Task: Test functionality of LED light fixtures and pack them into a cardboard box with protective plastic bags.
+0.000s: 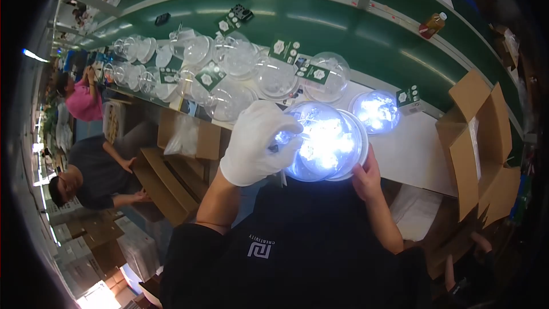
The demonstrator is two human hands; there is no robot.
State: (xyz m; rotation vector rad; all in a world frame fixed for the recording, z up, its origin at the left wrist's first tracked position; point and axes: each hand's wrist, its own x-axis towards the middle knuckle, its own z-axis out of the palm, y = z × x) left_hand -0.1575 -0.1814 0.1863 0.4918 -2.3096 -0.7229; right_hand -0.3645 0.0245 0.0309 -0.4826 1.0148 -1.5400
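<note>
A clear globe lamp (323,140), lit bright bluish white, lies tilted in front of my chest. Its round white base faces right, and my right hand (366,177), bare, grips that rim. A white glove covers my left hand (257,146), whose fingers curl at the lamp's left end around a small bluish part. Glare hides most of the inside of the globe. Just beyond, on the white work surface (423,154), rests a second lit globe lamp (376,111). Unlit clear globe lamp (329,74) and others like it stand in rows to the left, with green cards among them.
An opened cardboard box (474,149) stands at the right. A drink bottle (433,24) is on the green ledge behind. To the left, a person in dark clothing (97,174) handles a carton (168,189); a person in pink (84,100) is farther off.
</note>
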